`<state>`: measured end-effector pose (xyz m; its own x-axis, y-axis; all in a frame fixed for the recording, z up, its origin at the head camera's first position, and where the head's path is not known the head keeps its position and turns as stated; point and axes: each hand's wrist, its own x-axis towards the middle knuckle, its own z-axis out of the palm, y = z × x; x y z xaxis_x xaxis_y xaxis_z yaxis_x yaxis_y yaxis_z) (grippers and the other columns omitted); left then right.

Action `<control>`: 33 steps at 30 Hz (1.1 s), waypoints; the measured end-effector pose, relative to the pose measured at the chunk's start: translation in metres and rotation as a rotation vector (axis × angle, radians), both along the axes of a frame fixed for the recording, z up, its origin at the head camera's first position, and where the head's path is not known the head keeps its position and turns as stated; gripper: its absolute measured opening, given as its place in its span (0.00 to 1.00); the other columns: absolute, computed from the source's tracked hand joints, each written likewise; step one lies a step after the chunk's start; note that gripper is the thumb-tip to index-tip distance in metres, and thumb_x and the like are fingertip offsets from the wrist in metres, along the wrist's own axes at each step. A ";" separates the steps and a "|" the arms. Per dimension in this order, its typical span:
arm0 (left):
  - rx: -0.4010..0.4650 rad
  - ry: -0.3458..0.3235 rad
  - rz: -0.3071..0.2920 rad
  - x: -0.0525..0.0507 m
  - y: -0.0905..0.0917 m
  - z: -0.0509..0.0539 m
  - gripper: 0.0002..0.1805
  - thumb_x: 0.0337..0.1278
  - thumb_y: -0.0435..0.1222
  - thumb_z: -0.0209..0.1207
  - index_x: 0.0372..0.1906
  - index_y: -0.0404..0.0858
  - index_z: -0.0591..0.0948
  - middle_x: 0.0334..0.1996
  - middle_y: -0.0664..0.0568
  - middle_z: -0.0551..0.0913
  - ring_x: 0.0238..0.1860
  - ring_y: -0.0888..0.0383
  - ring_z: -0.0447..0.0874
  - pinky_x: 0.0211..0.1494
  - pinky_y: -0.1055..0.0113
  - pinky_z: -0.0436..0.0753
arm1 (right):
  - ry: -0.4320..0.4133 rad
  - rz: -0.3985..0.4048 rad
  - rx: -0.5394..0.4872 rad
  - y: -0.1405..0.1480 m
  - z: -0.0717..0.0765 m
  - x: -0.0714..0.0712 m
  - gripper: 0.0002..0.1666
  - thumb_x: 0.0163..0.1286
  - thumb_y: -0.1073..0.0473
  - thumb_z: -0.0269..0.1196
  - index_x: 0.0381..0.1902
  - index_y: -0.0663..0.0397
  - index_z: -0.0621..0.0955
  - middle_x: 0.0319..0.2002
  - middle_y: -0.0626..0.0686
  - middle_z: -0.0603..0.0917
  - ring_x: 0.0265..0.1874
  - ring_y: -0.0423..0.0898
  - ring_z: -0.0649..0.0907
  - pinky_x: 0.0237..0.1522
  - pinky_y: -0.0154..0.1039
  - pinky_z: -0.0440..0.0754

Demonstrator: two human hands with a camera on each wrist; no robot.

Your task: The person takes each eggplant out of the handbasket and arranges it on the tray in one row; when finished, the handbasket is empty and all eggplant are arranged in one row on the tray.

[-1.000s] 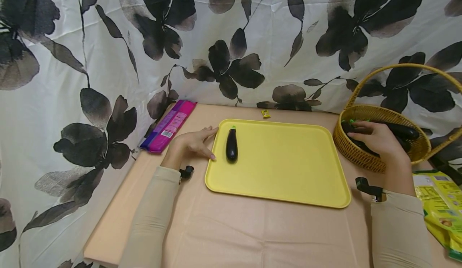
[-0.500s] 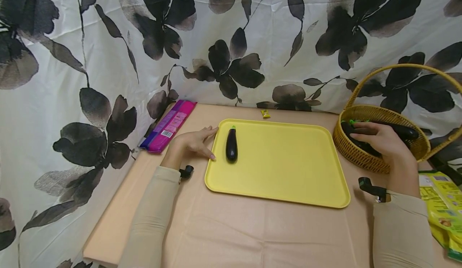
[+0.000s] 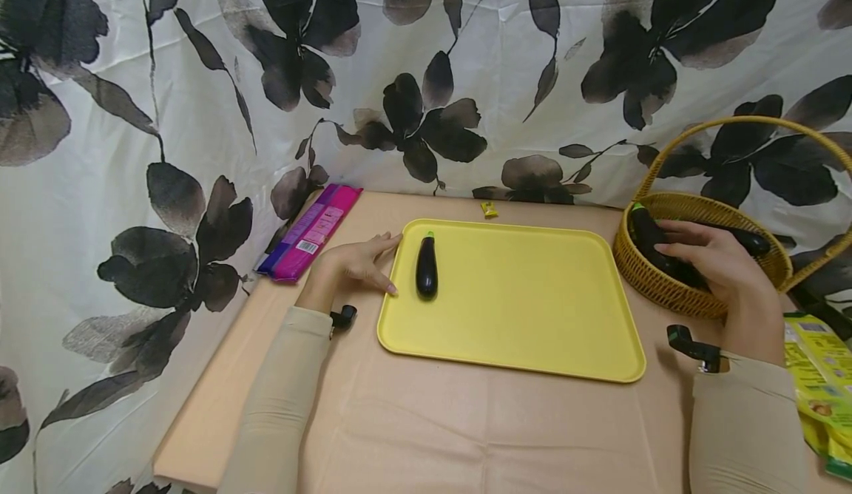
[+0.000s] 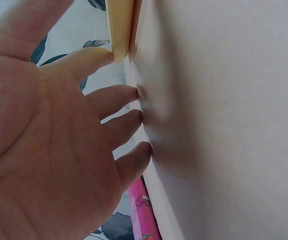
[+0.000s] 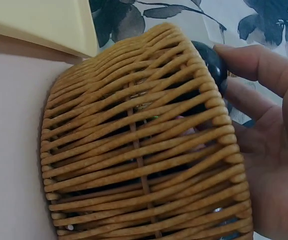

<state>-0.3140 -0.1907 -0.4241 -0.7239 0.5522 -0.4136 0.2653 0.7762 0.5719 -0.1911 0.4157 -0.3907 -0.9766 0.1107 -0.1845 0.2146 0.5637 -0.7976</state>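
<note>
A small dark eggplant (image 3: 427, 266) with a green stem lies near the left end of the yellow tray (image 3: 519, 309). My left hand (image 3: 356, 265) is spread beside the tray's left rim, thumb and index finger touching it. In the left wrist view the fingertips of my left hand (image 4: 59, 125) rest on the table. At the right, my right hand (image 3: 722, 261) reaches into the wicker basket (image 3: 672, 298) and grips another eggplant (image 3: 646, 235). In the right wrist view the thumb presses that eggplant (image 5: 211, 62) above the basket's rim; the weave hides much of it.
One more eggplant (image 3: 748, 241) lies in the basket, partly behind my hand. A pink and purple packet (image 3: 313, 235) lies at the table's left back, a small yellow wrapped piece (image 3: 489, 209) behind the tray. Yellow-green packages (image 3: 822, 390) lie at right. Floral cloth hangs behind.
My right hand has shifted slightly right and toward me. The eggplant in its grip has turned and risen, so its green tip now shows at the basket's left rim. My left hand stays put.
</note>
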 end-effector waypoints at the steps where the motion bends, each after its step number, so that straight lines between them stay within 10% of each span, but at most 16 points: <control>1: 0.000 0.000 -0.002 0.000 0.000 0.000 0.73 0.39 0.56 0.82 0.86 0.51 0.46 0.86 0.44 0.34 0.86 0.44 0.27 0.85 0.41 0.36 | 0.000 0.004 0.006 -0.001 0.000 0.000 0.46 0.74 0.37 0.63 0.82 0.46 0.63 0.55 0.27 0.71 0.50 0.23 0.72 0.46 0.20 0.77; 9: 0.008 0.002 -0.010 0.000 -0.003 -0.001 0.73 0.39 0.56 0.82 0.86 0.51 0.46 0.86 0.44 0.35 0.86 0.43 0.28 0.85 0.41 0.36 | -0.005 0.036 0.024 -0.009 0.001 0.006 0.43 0.77 0.38 0.60 0.83 0.36 0.60 0.70 0.49 0.67 0.54 0.32 0.69 0.58 0.42 0.74; 15: 0.009 0.000 -0.010 0.001 -0.006 -0.001 0.73 0.38 0.56 0.82 0.86 0.52 0.47 0.86 0.45 0.35 0.86 0.45 0.27 0.86 0.42 0.36 | -0.022 0.037 -0.092 -0.015 0.007 0.012 0.40 0.80 0.42 0.58 0.84 0.29 0.57 0.80 0.41 0.58 0.77 0.43 0.61 0.80 0.67 0.52; 22: 0.005 -0.001 -0.012 0.000 -0.008 -0.001 0.73 0.38 0.56 0.82 0.86 0.53 0.46 0.86 0.46 0.34 0.86 0.46 0.27 0.86 0.44 0.36 | 0.047 0.081 -0.109 -0.031 0.020 0.016 0.38 0.81 0.45 0.57 0.83 0.30 0.58 0.76 0.42 0.61 0.60 0.27 0.69 0.57 0.24 0.74; 33: -0.016 0.005 -0.015 0.000 -0.009 -0.001 0.74 0.36 0.58 0.82 0.86 0.54 0.46 0.86 0.46 0.35 0.86 0.46 0.28 0.86 0.45 0.37 | 0.129 0.125 -0.117 -0.071 0.027 0.009 0.40 0.78 0.49 0.63 0.83 0.40 0.62 0.73 0.55 0.65 0.54 0.27 0.76 0.48 0.19 0.79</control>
<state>-0.3141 -0.1999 -0.4255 -0.7180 0.5562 -0.4185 0.2798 0.7811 0.5582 -0.1820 0.3450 -0.3642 -0.9977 -0.0279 -0.0611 0.0401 0.4817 -0.8754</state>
